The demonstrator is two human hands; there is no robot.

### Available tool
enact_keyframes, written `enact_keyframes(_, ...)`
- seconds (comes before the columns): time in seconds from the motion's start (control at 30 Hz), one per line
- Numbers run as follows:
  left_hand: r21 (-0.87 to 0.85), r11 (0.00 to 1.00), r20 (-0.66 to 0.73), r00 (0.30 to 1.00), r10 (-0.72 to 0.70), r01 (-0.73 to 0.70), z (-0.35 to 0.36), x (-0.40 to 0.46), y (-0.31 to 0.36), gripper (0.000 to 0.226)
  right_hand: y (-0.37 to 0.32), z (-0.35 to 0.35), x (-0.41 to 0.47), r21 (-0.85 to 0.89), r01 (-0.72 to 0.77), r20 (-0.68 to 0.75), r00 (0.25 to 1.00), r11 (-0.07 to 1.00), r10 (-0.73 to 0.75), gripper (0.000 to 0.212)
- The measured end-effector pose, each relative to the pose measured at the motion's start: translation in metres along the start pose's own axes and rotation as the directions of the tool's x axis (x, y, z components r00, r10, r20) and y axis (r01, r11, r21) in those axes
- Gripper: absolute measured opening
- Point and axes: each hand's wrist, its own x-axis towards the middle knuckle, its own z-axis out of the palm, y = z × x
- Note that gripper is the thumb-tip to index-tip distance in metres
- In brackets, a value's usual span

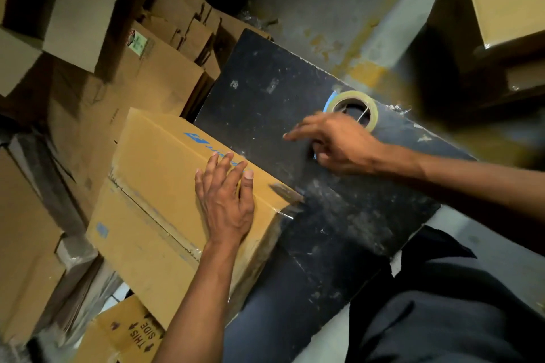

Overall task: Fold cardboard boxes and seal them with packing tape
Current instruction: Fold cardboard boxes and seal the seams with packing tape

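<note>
Brown cardboard box (165,183) sits at about 8 o'clock, half off the black table (339,215), with the left hand (227,200) pressing flat on it, fingers spread. The right hand (333,144) hovers loosely curled by the tape roll (354,109) at 1 o'clock, apparently holding nothing. Ease off that left hand and the box could tip off the edge.

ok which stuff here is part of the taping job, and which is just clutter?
In use:
- tan cardboard box with blue print, left hand pressing flat on it
- clear packing tape roll on the black board
- right hand beside the roll

Lying about:
- flattened brown cartons
- "THIS SIDE" printed carton
- pale upright boxes
</note>
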Motion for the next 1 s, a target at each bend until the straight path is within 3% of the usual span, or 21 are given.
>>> enact_keyframes(0.07,-0.004,1.0,-0.001,1.0,-0.006,0.006,0.0,0.001,0.001,0.055,-0.024,0.028,-0.027,0.329,-0.017,0.096,0.995,0.944,-0.015,0.087)
enact_keyframes(0.13,-0.007,1.0,0.004,1.0,-0.008,0.008,0.0,0.003,0.002,0.063,-0.038,0.058,-0.049,0.416,-0.042,0.211,0.976,0.909,-0.052,0.096)
enact_keyframes(0.23,-0.002,1.0,0.018,1.0,0.005,-0.005,0.0,0.003,0.0,0.067,-0.03,0.095,-0.07,0.384,-0.072,0.323,0.944,0.921,-0.061,0.105)
enact_keyframes(0.4,0.015,1.0,0.046,0.999,0.004,-0.004,-0.001,0.005,0.002,0.071,0.001,0.099,-0.073,0.187,-0.169,0.4,0.913,0.968,0.082,0.105)
enact_keyframes(0.5,0.025,1.0,0.056,0.998,0.011,-0.013,-0.001,0.005,0.0,0.071,-0.01,0.09,-0.061,0.312,-0.095,0.302,0.953,0.945,-0.004,0.103)
enact_keyframes(0.6,0.031,1.0,0.051,0.999,-0.001,-0.001,-0.001,0.004,0.001,0.069,-0.019,0.096,-0.061,0.357,-0.001,0.315,0.942,0.934,-0.12,0.108)
enact_keyframes(0.7,0.015,1.0,0.056,0.998,-0.009,0.009,-0.003,0.004,0.003,0.069,-0.007,0.106,-0.077,0.207,-0.131,0.376,0.926,0.969,0.044,0.11)
enact_keyframes(0.8,0.0,1.0,0.054,0.998,-0.007,0.007,-0.005,0.003,0.004,0.073,-0.003,0.101,-0.088,0.198,-0.189,0.287,0.949,0.962,0.127,0.098)
enact_keyframes(0.87,-0.029,0.999,0.074,0.997,-0.024,0.026,-0.008,0.002,0.004,0.074,-0.016,0.093,-0.087,0.245,-0.155,0.091,0.986,0.957,0.137,0.085)
enact_keyframes(0.93,-0.12,0.991,0.064,0.997,-0.047,0.054,-0.014,-0.002,0.002,0.07,-0.034,0.084,-0.083,0.233,-0.179,-0.072,0.977,0.956,0.201,0.091)
enact_keyframes(1.0,-0.215,0.975,-0.007,0.999,-0.053,0.05,-0.027,-0.011,-0.005,0.056,-0.06,0.078,-0.076,0.122,-0.105,-0.203,0.971,0.987,0.128,0.086)
